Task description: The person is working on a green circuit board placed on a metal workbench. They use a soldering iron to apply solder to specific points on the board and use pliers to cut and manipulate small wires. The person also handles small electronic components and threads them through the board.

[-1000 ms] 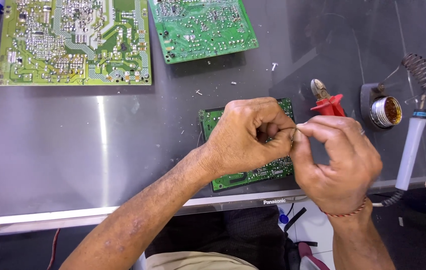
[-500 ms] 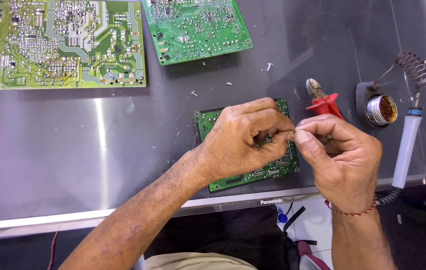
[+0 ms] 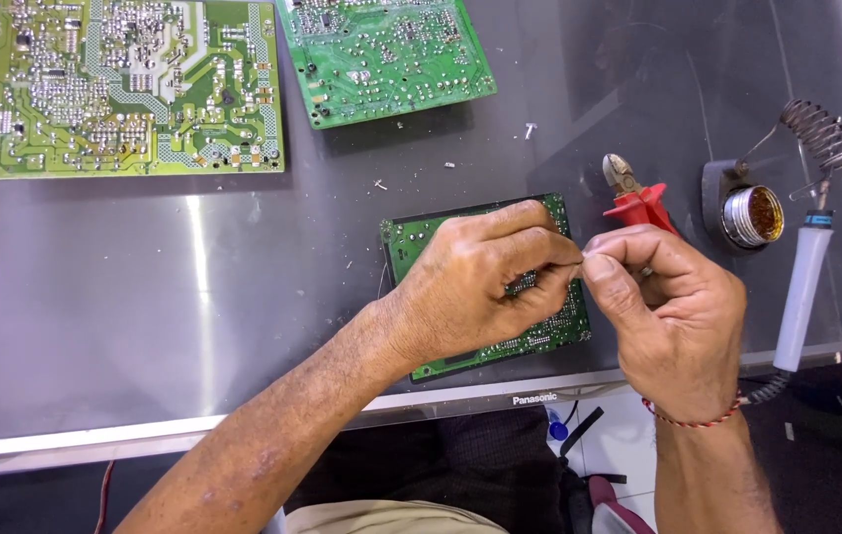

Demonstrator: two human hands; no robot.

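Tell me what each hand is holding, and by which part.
Both the left hand and the right hand pinch something very small between their fingertips, above the small green circuit board. It is too small to identify, so the part held cannot be told.

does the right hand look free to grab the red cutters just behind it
Probably yes. The red cutters lie bare on the grey table right behind the right hand, nothing between, though its fingers are now pinched against the left hand.

Single head cam, looking steeply down over the near edge of the grey table (image 3: 124,326), facing away from the wearer. Close range: both forearms enter from the bottom. Table fills most of frame; no second view, so no overlap.
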